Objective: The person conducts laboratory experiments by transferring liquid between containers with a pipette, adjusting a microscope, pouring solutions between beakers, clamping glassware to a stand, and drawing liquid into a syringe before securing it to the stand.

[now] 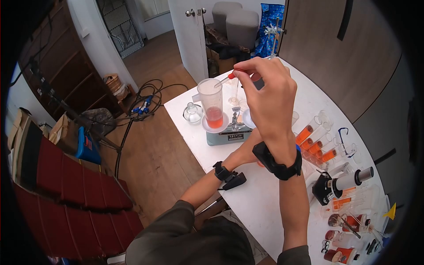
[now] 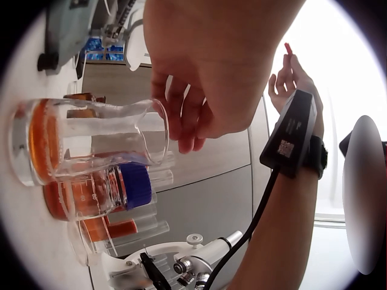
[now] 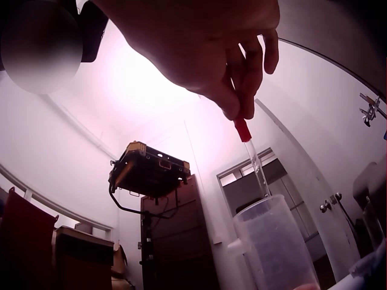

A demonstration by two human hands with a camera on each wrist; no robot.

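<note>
On the balance [image 1: 229, 138] stands a plastic jug [image 1: 210, 100]; the right hand [image 1: 271, 86], pinching a dropper [image 3: 243, 132] above, partly hides one pan [image 1: 248, 119]. Before the balance, the left hand [image 2: 196, 84] hangs relaxed by a glass beaker [image 2: 100, 136]; rightward, test tubes [image 1: 314, 146].

Head view: you have even light on the white surface [image 1: 194, 137], fisheye curvature and black corners. Right wrist view: pinkish glare washes out the ceiling [image 3: 136, 75], leaving your right grip [image 3: 211, 51] in shadow. Left wrist view: note overexposure at upper right. Both wrist views carry a blurred oval [image 2: 364, 193].
</note>
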